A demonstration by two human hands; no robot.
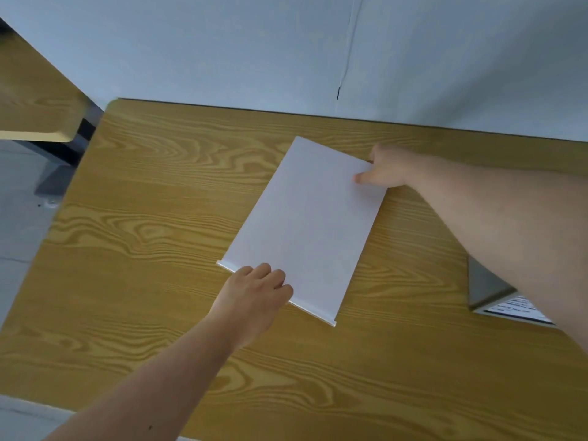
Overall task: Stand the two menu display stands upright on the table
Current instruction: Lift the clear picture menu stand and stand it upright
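A white menu display stand [305, 224] lies flat in the middle of the wood-grain table [143, 249], its base lip toward me. My left hand [254, 294] grips that near base edge, fingers curled over it. My right hand [386, 168] holds the far right corner, thumb on top. A second menu stand [509, 305] with printed text shows at the right edge, partly hidden behind my right forearm; whether it stands or lies I cannot tell.
A pale wall [286, 52] runs along the table's far edge, with a thin cord [348, 55] hanging down it. Another wooden table [31, 100] stands at the upper left, across a gap of grey floor [19, 218].
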